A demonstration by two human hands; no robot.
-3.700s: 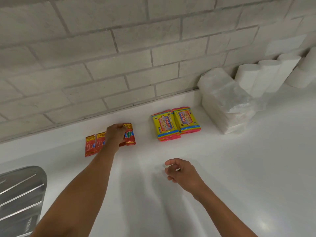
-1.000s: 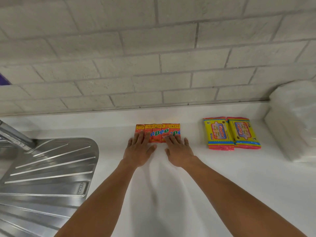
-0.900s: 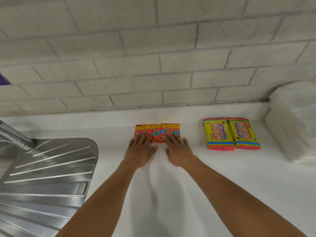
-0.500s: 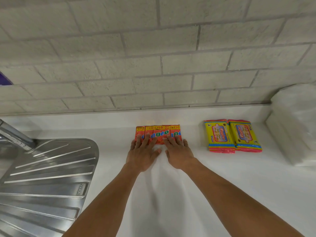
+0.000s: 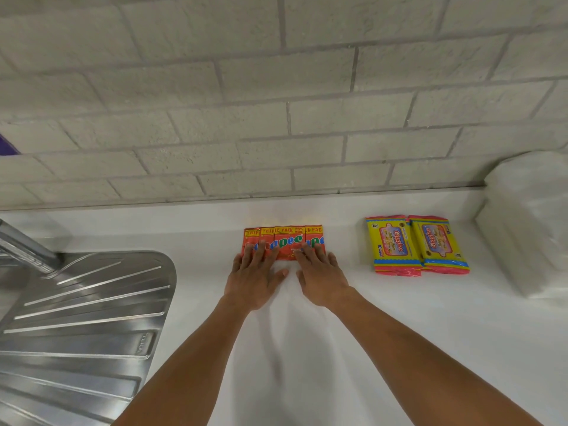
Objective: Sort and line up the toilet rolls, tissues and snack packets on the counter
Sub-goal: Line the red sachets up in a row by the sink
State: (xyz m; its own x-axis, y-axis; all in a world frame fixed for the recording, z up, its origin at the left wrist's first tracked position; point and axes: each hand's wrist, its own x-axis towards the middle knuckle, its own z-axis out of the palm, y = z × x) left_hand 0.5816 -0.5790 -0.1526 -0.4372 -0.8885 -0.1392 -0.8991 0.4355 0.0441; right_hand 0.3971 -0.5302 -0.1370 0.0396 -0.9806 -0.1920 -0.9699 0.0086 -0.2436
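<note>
Several red snack packets (image 5: 284, 241) lie overlapped in a tight row on the white counter (image 5: 338, 348), close to the back wall. My left hand (image 5: 253, 276) lies flat, fingers spread, with its fingertips on the left packets. My right hand (image 5: 319, 278) lies flat beside it, fingertips on the right packets. Two yellow snack packets (image 5: 418, 244) sit side by side to the right. A stack of white tissue packs in clear wrap (image 5: 528, 222) stands at the far right edge. No toilet rolls are in view.
A steel sink drainer (image 5: 83, 318) fills the left side, with part of a tap (image 5: 24, 250) above it. A grey brick wall (image 5: 276, 103) rises behind the counter. Bare counter lies between the red and yellow packets.
Since 3.7 s ago the view has swung left and the red packets have been gathered into one tight row. Over the last second both hands have stayed flat on the packets, pushing them slightly toward the wall.
</note>
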